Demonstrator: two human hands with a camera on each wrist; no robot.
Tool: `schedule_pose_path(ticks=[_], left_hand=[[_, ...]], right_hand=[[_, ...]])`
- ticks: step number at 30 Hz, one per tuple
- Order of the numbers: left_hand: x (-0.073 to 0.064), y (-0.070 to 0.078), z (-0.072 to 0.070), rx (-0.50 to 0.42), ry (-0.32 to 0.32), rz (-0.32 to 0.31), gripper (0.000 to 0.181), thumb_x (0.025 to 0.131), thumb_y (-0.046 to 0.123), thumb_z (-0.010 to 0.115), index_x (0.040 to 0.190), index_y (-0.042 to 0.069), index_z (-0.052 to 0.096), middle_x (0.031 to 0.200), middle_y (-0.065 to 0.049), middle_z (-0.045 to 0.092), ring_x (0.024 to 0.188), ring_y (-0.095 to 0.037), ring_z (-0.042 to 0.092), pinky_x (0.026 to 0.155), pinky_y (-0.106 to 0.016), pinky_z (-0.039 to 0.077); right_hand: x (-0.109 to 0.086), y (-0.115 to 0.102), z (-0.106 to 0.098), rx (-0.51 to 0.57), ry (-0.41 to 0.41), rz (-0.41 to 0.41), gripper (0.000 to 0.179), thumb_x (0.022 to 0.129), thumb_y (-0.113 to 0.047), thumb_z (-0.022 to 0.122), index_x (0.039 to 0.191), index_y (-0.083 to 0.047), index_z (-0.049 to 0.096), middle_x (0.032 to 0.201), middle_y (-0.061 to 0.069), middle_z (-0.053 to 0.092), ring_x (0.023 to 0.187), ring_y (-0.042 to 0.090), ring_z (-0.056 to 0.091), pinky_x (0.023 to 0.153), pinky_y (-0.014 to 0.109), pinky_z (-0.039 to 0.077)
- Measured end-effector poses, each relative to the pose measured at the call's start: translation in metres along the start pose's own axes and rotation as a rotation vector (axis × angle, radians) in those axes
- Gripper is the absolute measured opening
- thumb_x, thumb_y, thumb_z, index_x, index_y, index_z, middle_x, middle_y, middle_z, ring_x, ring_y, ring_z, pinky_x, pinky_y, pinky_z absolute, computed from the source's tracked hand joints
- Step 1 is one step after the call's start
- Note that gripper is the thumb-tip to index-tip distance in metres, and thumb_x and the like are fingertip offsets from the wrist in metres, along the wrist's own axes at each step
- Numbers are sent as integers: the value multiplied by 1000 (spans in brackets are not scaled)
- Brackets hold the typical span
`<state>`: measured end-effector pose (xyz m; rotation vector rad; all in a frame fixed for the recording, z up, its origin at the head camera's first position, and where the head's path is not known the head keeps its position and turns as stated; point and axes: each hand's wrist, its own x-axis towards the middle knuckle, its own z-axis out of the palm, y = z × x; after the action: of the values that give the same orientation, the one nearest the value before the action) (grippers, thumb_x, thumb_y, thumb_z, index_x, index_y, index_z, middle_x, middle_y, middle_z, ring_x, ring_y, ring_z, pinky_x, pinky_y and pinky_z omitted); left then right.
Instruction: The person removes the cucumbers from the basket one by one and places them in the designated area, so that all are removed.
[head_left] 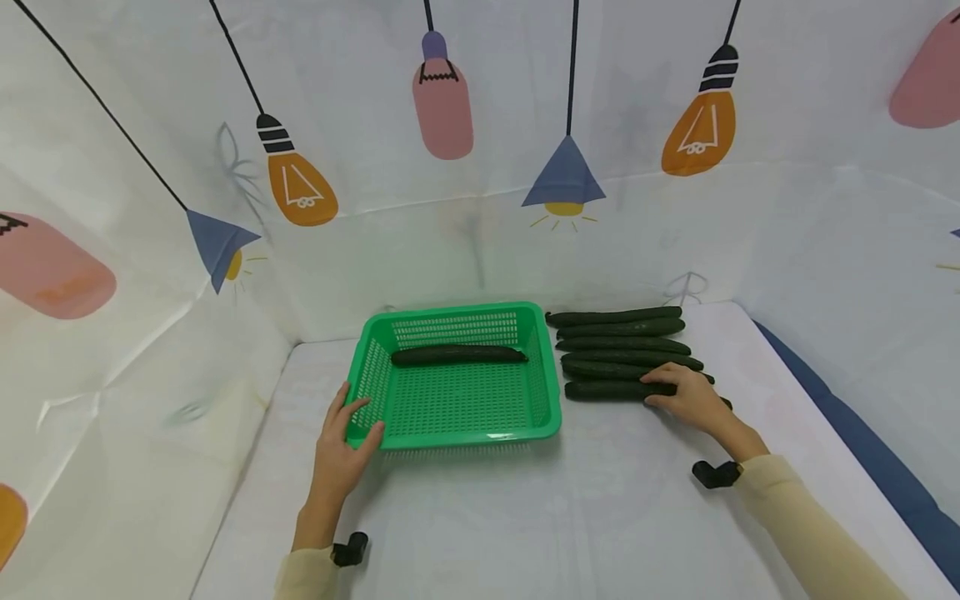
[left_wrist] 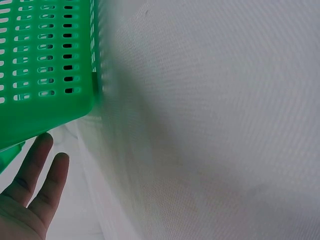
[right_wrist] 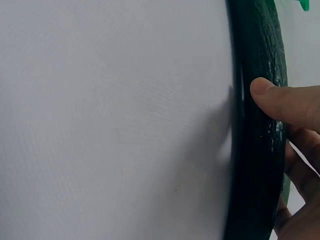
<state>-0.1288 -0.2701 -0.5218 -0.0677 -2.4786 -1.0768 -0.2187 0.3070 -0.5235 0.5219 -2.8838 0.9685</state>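
Note:
At the right of the head view, my right hand [head_left: 692, 400] grips the nearest cucumber [head_left: 603, 391] of a row, near its right end. The right wrist view shows the thumb [right_wrist: 267, 95] on one side of this dark green cucumber and the other fingers at its far side, partly hidden. A green plastic basket [head_left: 553, 375] stands left of the row, with one cucumber [head_left: 457, 356] lying lengthwise inside. My left hand [head_left: 339, 462] rests at the basket's front left corner, fingers spread and nearly straight. In the left wrist view, two fingers [left_wrist: 52, 185] extend along the basket's outer edge.
Several more cucumbers [head_left: 626, 343] lie side by side behind the gripped one, close to the basket's right wall. A white cloth [head_left: 525, 525] covers the table. Behind and beside it hang white sheets [head_left: 480, 242] printed with lamps and bulbs.

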Motion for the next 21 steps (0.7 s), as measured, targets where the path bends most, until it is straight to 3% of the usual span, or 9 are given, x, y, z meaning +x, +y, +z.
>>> schedule_pose_path(ticks=[12, 21], left_hand=[[3, 1, 1, 6, 2, 10, 51, 89, 24, 79, 135, 8, 64, 167, -10, 34, 153, -38, 33, 114, -66, 36], [3, 3, -1, 8, 13, 27, 49, 89, 22, 80, 133, 8, 65, 166, -11, 35, 151, -40, 35, 113, -66, 37]], right_hand=[[4, 3, 3, -10, 20, 63, 27, 82, -10, 85, 109, -6, 79, 103, 10, 68, 105, 37, 64, 87, 56, 51], [5, 6, 4, -31, -5, 18, 28, 83, -9, 84, 111, -5, 78, 107, 13, 69, 107, 40, 64, 90, 61, 51]])
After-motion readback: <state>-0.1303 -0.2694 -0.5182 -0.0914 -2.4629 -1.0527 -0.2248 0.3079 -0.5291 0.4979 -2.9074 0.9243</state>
